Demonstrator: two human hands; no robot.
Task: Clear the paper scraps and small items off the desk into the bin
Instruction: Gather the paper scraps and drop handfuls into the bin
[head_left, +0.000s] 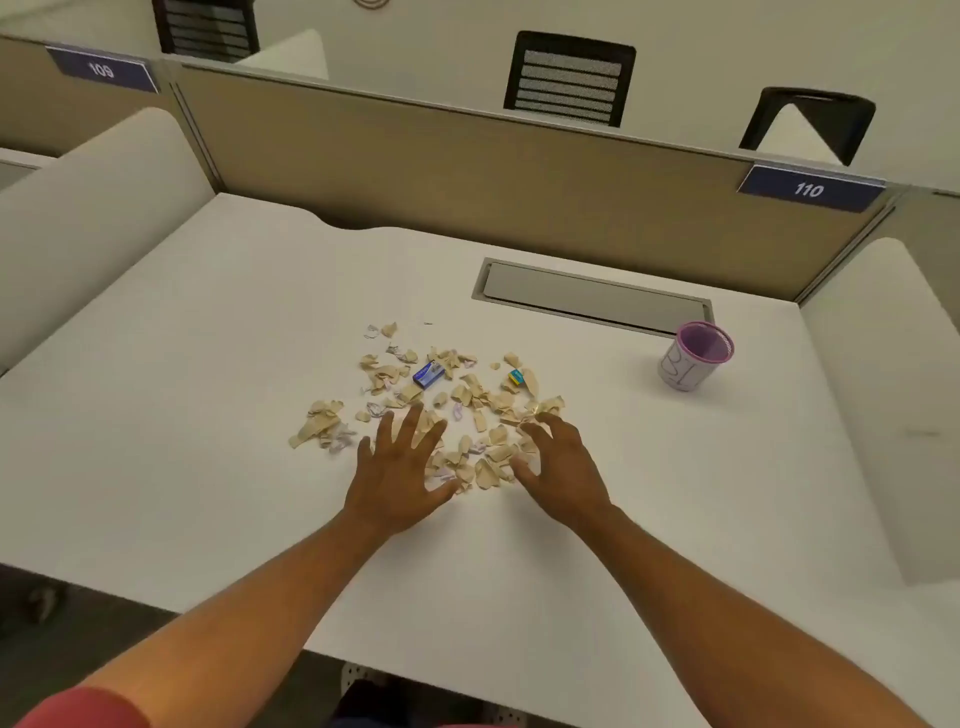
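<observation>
**Both hands spread at the near edge of the scraps**

Torn paper scraps (441, 410) lie scattered mid-desk (182, 364). The left hand (400, 467) rests flat, fingers splayed, over the pile's near edge; the right hand (561, 467) is curled open just right of it, holding nothing. A blue box (428, 375) and a small yellow item (515, 378) sit farther in. The pink bin (696, 356) stands far right, well apart.

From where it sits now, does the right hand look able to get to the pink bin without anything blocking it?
Probably yes. The right hand is empty at the scraps' near edge, and only bare desk lies between it and the pink bin, upright to its far right.
</observation>
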